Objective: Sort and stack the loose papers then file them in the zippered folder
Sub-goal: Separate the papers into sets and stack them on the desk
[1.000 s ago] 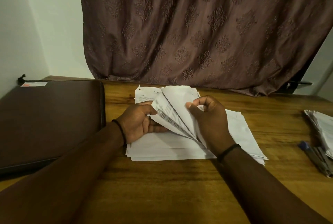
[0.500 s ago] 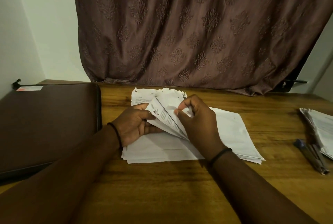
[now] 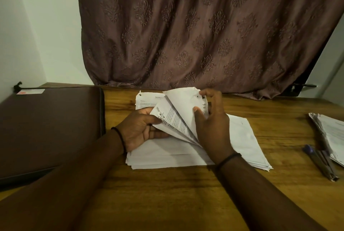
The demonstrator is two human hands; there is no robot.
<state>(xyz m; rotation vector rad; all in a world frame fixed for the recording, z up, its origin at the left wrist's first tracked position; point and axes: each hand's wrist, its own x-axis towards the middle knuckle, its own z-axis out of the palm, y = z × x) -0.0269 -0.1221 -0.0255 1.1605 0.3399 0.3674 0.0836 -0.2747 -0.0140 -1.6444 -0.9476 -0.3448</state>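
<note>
A pile of white loose papers (image 3: 167, 156) lies in the middle of the wooden table (image 3: 167, 202). Several printed sheets (image 3: 178, 111) are lifted from it and fanned upward. My left hand (image 3: 141, 130) grips the lower left sheets of the fan, thumb on top. My right hand (image 3: 212, 124) holds the upper right sheets, thumb pressed on the front, fingers curled over the top edge. The dark brown zippered folder (image 3: 50, 128) lies closed at the left, beside the pile.
A second stack of papers (image 3: 331, 134) sits at the table's right edge with a blue-capped pen (image 3: 320, 162) beside it. A brown patterned curtain (image 3: 204, 35) hangs behind the table. A small label (image 3: 30, 91) is on the folder's far corner.
My right hand has moved up and right, spreading the lifted sheets into a wider fan. The left hand keeps its hold on the lower sheets.
</note>
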